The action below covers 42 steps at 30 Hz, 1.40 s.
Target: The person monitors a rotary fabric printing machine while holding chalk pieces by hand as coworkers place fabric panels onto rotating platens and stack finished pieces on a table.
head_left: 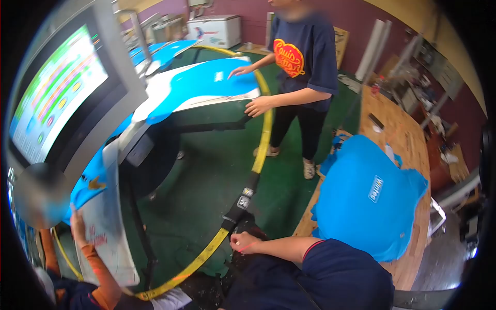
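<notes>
My right hand (245, 242) is curled closed just beside the black strap (241, 204) on the yellow hoop (204, 253); whether anything sits inside its fingers is hidden. The forearm reaches leftward from a dark sleeve with red trim. My left hand does not show. Beyond the hoop, a blue cut fabric piece (201, 77) with a small white label lies on a white board (168, 90). To my right, a pile of blue fabric pieces (356, 206) marked "Wintec" covers part of a wooden table (408, 258).
A person in a dark T-shirt (305, 57) stands across the hoop, one hand over the blue piece. At lower left, another person's orange-sleeved arm (101, 268) reaches to another board (111, 206). A large screen (64, 93) blocks the upper left. A white chest freezer (214, 31) stands behind.
</notes>
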Each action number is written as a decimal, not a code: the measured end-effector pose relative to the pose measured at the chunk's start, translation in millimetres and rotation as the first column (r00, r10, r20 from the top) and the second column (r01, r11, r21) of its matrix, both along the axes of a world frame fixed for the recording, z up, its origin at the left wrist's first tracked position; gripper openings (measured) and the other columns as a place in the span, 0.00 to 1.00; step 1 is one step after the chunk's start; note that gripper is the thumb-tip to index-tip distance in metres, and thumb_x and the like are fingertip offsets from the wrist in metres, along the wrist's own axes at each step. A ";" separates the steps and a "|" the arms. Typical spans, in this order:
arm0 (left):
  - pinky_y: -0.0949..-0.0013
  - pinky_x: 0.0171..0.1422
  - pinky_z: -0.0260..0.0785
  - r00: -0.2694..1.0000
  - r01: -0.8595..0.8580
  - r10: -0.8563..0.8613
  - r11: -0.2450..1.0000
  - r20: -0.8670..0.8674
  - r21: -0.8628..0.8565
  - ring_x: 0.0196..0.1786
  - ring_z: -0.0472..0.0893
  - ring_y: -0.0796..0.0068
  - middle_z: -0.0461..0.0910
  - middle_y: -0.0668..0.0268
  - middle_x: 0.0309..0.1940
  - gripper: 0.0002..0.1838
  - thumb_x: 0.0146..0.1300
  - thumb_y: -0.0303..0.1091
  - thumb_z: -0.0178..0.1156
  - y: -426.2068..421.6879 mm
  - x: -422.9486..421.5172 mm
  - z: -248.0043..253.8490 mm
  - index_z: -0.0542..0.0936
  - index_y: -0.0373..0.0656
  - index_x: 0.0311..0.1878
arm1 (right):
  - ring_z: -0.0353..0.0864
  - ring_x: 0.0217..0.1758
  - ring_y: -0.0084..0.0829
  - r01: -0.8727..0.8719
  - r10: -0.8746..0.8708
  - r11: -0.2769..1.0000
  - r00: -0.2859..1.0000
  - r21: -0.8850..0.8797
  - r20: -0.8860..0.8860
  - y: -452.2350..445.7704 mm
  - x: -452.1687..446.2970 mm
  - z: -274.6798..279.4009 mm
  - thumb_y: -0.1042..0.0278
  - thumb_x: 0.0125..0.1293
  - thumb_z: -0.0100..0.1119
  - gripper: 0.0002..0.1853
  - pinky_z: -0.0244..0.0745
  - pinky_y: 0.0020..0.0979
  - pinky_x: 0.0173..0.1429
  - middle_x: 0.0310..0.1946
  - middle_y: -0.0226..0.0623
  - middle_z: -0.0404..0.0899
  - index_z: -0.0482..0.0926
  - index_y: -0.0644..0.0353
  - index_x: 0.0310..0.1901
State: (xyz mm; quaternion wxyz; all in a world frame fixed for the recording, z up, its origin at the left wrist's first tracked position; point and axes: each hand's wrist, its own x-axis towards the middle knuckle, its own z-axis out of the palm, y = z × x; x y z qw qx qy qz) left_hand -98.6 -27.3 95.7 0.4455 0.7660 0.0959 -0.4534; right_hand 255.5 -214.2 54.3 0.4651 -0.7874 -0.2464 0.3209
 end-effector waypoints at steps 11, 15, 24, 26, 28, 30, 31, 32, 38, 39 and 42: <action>0.63 0.41 0.79 0.999 -0.032 0.035 0.997 0.031 -0.074 0.31 0.88 0.69 0.87 0.59 0.25 0.19 0.65 0.43 0.57 -6.0 -4.8 13.7 0.84 0.33 0.31 | 0.91 0.42 0.48 -0.032 0.036 0.997 0.998 -0.070 0.054 7.5 -0.9 -4.9 0.57 0.67 0.63 0.15 0.84 0.43 0.50 0.34 0.52 0.88 0.85 0.64 0.39; 0.60 0.37 0.76 0.994 -0.042 0.050 0.995 0.093 -0.088 0.28 0.86 0.65 0.84 0.58 0.21 0.19 0.64 0.42 0.57 -7.4 -3.5 19.5 0.81 0.34 0.26 | 0.88 0.46 0.54 -0.054 0.075 0.988 0.986 -0.143 0.147 10.9 -3.4 -1.0 0.56 0.69 0.62 0.15 0.82 0.46 0.53 0.37 0.54 0.88 0.84 0.61 0.40; 0.61 0.38 0.76 0.995 -0.090 0.092 0.994 0.035 -0.054 0.28 0.87 0.66 0.84 0.58 0.22 0.18 0.63 0.41 0.59 -11.6 -2.0 25.1 0.82 0.35 0.25 | 0.89 0.45 0.54 -0.068 0.082 0.988 0.993 -0.141 0.091 11.4 -2.5 6.6 0.56 0.68 0.62 0.15 0.82 0.46 0.53 0.37 0.54 0.88 0.84 0.62 0.40; 0.61 0.38 0.77 0.996 -0.089 0.090 0.995 0.026 -0.044 0.29 0.87 0.66 0.85 0.58 0.22 0.18 0.63 0.41 0.59 -7.4 1.4 24.2 0.82 0.34 0.25 | 0.89 0.45 0.54 -0.059 0.072 0.989 0.993 -0.133 0.089 10.4 -1.8 5.5 0.56 0.68 0.62 0.15 0.82 0.46 0.53 0.37 0.54 0.88 0.85 0.62 0.41; 0.61 0.39 0.78 0.996 -0.081 0.082 0.996 0.029 -0.038 0.29 0.87 0.66 0.85 0.58 0.22 0.18 0.62 0.41 0.59 -9.3 -0.6 24.2 0.82 0.34 0.25 | 0.89 0.45 0.54 -0.057 0.070 0.990 0.993 -0.131 0.092 8.6 -1.4 2.0 0.56 0.68 0.63 0.15 0.82 0.46 0.53 0.37 0.54 0.88 0.85 0.62 0.41; 0.61 0.38 0.77 0.997 -0.079 0.080 0.996 0.020 -0.039 0.28 0.87 0.66 0.85 0.58 0.22 0.19 0.62 0.41 0.59 -8.4 -2.0 20.4 0.82 0.34 0.25 | 0.89 0.45 0.54 -0.061 0.069 0.992 0.995 -0.114 0.071 9.4 0.1 -0.6 0.55 0.68 0.63 0.15 0.82 0.47 0.53 0.38 0.54 0.88 0.85 0.61 0.41; 0.61 0.38 0.77 0.996 -0.082 0.083 0.996 0.016 -0.039 0.28 0.87 0.66 0.85 0.58 0.22 0.19 0.62 0.41 0.59 -7.6 -2.9 19.1 0.82 0.34 0.25 | 0.89 0.46 0.54 -0.059 0.067 0.992 0.996 -0.113 0.064 9.1 0.6 -1.1 0.55 0.68 0.63 0.15 0.82 0.47 0.54 0.38 0.54 0.88 0.85 0.61 0.42; 0.61 0.37 0.77 0.998 -0.058 0.059 0.998 0.039 -0.019 0.27 0.86 0.65 0.85 0.58 0.22 0.18 0.62 0.41 0.59 -7.2 -3.5 17.3 0.82 0.34 0.25 | 0.89 0.46 0.54 -0.060 0.067 0.992 0.996 -0.112 0.059 8.4 1.0 -2.0 0.55 0.68 0.63 0.15 0.82 0.47 0.54 0.38 0.54 0.88 0.85 0.61 0.42; 0.63 0.34 0.75 0.994 -0.093 0.097 0.993 0.041 -0.078 0.24 0.84 0.72 0.83 0.62 0.19 0.19 0.65 0.40 0.58 -5.7 -3.9 19.3 0.80 0.34 0.23 | 0.90 0.46 0.52 -0.034 0.039 0.994 0.998 -0.099 0.047 6.5 0.3 5.3 0.56 0.68 0.62 0.15 0.84 0.45 0.53 0.38 0.53 0.89 0.85 0.61 0.42; 0.64 0.33 0.74 0.994 -0.097 0.101 0.991 0.042 -0.088 0.22 0.82 0.73 0.82 0.63 0.18 0.19 0.65 0.40 0.58 -5.8 -3.6 17.9 0.79 0.33 0.23 | 0.91 0.45 0.52 -0.040 0.046 0.996 0.997 -0.084 0.065 5.5 -0.1 5.8 0.56 0.68 0.63 0.15 0.84 0.43 0.53 0.37 0.53 0.89 0.85 0.61 0.42; 0.61 0.37 0.72 0.987 -0.131 0.131 0.991 -0.088 -0.002 0.30 0.79 0.72 0.79 0.58 0.23 0.14 0.63 0.35 0.59 -7.1 -3.9 25.7 0.80 0.34 0.28 | 0.90 0.46 0.52 -0.041 0.045 0.996 0.997 -0.073 0.059 5.9 -0.9 -0.7 0.56 0.68 0.63 0.15 0.84 0.44 0.54 0.39 0.54 0.89 0.84 0.62 0.43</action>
